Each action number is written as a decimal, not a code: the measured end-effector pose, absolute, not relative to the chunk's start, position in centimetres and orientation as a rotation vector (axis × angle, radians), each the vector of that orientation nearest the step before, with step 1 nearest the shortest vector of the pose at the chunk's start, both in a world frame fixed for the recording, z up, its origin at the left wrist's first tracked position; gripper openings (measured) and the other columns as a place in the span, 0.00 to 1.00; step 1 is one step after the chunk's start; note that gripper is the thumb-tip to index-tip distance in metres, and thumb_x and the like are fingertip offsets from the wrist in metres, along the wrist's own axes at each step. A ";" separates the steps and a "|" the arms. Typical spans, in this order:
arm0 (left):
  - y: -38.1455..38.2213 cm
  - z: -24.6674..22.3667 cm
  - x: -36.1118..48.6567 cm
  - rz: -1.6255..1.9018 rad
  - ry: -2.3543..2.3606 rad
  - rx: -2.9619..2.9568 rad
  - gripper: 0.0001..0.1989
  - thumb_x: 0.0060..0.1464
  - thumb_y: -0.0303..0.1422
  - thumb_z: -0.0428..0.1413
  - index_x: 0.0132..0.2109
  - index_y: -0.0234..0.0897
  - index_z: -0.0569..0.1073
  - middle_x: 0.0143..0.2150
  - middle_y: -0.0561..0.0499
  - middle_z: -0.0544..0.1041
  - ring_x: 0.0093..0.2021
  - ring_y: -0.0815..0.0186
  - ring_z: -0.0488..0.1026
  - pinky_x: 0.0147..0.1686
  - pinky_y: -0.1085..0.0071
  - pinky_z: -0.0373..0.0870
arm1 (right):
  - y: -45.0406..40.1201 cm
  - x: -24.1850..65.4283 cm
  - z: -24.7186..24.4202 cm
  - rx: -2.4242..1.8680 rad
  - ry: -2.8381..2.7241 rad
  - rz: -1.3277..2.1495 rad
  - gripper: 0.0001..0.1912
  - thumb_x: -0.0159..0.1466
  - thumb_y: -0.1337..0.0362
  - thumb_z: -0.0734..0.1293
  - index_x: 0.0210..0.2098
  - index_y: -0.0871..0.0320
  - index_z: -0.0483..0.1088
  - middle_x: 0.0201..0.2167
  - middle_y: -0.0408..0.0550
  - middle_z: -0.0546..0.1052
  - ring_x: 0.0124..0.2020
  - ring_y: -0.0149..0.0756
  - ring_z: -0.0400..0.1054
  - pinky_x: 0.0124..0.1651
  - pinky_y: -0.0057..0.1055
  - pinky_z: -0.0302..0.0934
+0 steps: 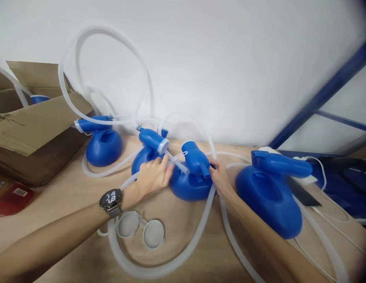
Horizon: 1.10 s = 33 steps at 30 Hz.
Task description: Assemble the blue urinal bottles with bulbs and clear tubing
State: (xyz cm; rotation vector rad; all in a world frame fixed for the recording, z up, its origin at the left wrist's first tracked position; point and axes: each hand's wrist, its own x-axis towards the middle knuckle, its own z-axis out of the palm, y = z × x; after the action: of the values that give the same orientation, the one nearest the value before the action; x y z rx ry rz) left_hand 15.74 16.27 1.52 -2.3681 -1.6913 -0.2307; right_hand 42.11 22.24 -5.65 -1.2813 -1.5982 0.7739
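Note:
A blue plastic urinal bottle (188,188) stands upright in the middle, its curved neck (196,157) leaning over the body. My right hand (221,177) is closed at the right side of that neck, with a hose passing behind it; the fingertips are partly hidden. My left hand (155,173), wearing a watch (110,199), is closed around a translucent tube whose free end (183,169) lies just left of the neck. A thin pale strap with a hole (184,153) crosses the bottle. Just behind my left hand is another urinal bottle (151,139) with a white cap.
More blue bottles stand at left (104,149) and right (268,200). A thick hose (159,271) loops across the wooden table, near two joined round caps (153,234). A cardboard box (32,133) and red package (11,198) sit left; a dark phone-like slab (306,194) lies right.

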 end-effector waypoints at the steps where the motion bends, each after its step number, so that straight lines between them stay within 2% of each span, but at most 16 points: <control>1: 16.3 1.4 16.0 -0.249 -1.714 -2.355 0.24 0.75 0.42 0.36 0.52 0.33 0.73 0.35 0.38 0.81 0.32 0.51 0.81 0.25 0.65 0.66 | 22.1 42.1 -5.6 -1.294 -1.575 0.767 0.21 0.66 0.46 0.65 0.33 0.55 0.80 0.38 0.52 0.83 0.46 0.52 0.76 0.50 0.44 0.69; 4: 16.4 1.4 16.2 -0.296 -1.721 -2.370 0.23 0.75 0.41 0.38 0.51 0.32 0.73 0.35 0.39 0.81 0.33 0.51 0.81 0.27 0.64 0.69 | 22.0 42.1 -5.2 -1.308 -1.525 0.753 0.21 0.64 0.46 0.66 0.33 0.56 0.81 0.38 0.52 0.84 0.44 0.51 0.76 0.48 0.43 0.69; 6: 16.7 1.8 15.8 -0.318 -1.657 -2.433 0.22 0.75 0.41 0.40 0.53 0.31 0.74 0.40 0.37 0.82 0.38 0.51 0.82 0.32 0.63 0.73 | 21.9 41.9 -4.8 -1.298 -1.522 0.739 0.20 0.63 0.47 0.66 0.32 0.56 0.81 0.38 0.52 0.84 0.44 0.52 0.76 0.48 0.43 0.69; 10: 17.7 2.7 14.2 -0.312 -1.381 -2.641 0.24 0.73 0.41 0.46 0.67 0.34 0.67 0.57 0.39 0.80 0.52 0.53 0.80 0.49 0.62 0.76 | 21.8 42.0 -4.2 -1.256 -1.556 0.706 0.18 0.62 0.48 0.66 0.30 0.55 0.80 0.37 0.52 0.83 0.46 0.52 0.76 0.53 0.47 0.67; 13: 18.7 2.7 13.2 -0.370 -1.109 -2.791 0.26 0.73 0.40 0.46 0.71 0.36 0.64 0.56 0.40 0.79 0.48 0.55 0.81 0.47 0.61 0.77 | 21.4 42.5 -4.1 -1.222 -1.576 0.682 0.17 0.60 0.47 0.69 0.34 0.54 0.80 0.41 0.52 0.83 0.50 0.54 0.74 0.59 0.49 0.64; 15: 19.2 2.2 12.9 -0.493 -0.986 -2.830 0.24 0.73 0.39 0.46 0.69 0.36 0.67 0.56 0.39 0.79 0.47 0.55 0.81 0.45 0.61 0.77 | 21.1 42.8 -4.1 -1.198 -1.588 0.679 0.18 0.60 0.46 0.70 0.37 0.53 0.80 0.44 0.53 0.82 0.52 0.53 0.74 0.62 0.50 0.63; 19: 19.6 1.1 13.0 -0.633 -0.931 -2.817 0.19 0.74 0.34 0.43 0.61 0.32 0.73 0.57 0.38 0.78 0.54 0.57 0.78 0.55 0.64 0.75 | 20.6 43.2 -4.2 -1.179 -1.603 0.675 0.18 0.61 0.46 0.71 0.37 0.53 0.80 0.44 0.53 0.81 0.52 0.52 0.73 0.62 0.50 0.63; 21: 19.7 1.2 13.0 -0.615 -0.879 -2.831 0.18 0.74 0.33 0.43 0.56 0.33 0.75 0.56 0.39 0.79 0.55 0.57 0.78 0.56 0.64 0.74 | 20.6 43.2 -4.1 -1.179 -1.606 0.671 0.17 0.61 0.46 0.71 0.37 0.53 0.80 0.44 0.53 0.81 0.52 0.52 0.73 0.62 0.50 0.64; 25: 19.9 2.9 13.3 -0.476 -0.765 -2.875 0.16 0.74 0.37 0.47 0.49 0.37 0.79 0.49 0.43 0.80 0.47 0.58 0.79 0.50 0.63 0.75 | 20.6 43.2 -4.1 -1.174 -1.619 0.672 0.16 0.63 0.47 0.70 0.38 0.53 0.80 0.44 0.53 0.81 0.51 0.51 0.73 0.62 0.49 0.64; 28: 19.9 3.9 13.9 -0.418 -0.774 -2.869 0.17 0.73 0.41 0.50 0.46 0.36 0.80 0.43 0.44 0.80 0.41 0.59 0.79 0.44 0.64 0.75 | 20.6 43.3 -4.1 -1.166 -1.633 0.677 0.15 0.63 0.49 0.70 0.38 0.52 0.80 0.45 0.52 0.81 0.52 0.51 0.73 0.62 0.48 0.63; 33: 19.0 3.6 14.5 -0.500 -0.912 -2.856 0.20 0.75 0.41 0.47 0.47 0.36 0.81 0.45 0.43 0.80 0.42 0.59 0.79 0.43 0.64 0.75 | 20.5 43.4 -4.0 -1.168 -1.636 0.681 0.15 0.63 0.49 0.70 0.38 0.52 0.80 0.44 0.52 0.80 0.51 0.51 0.73 0.62 0.48 0.64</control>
State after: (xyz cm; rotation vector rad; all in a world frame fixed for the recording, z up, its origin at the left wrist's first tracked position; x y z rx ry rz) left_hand 14.51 19.03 3.60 -2.8561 -0.9120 -0.4999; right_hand 43.37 20.54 -3.99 -1.1684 -1.6357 0.6806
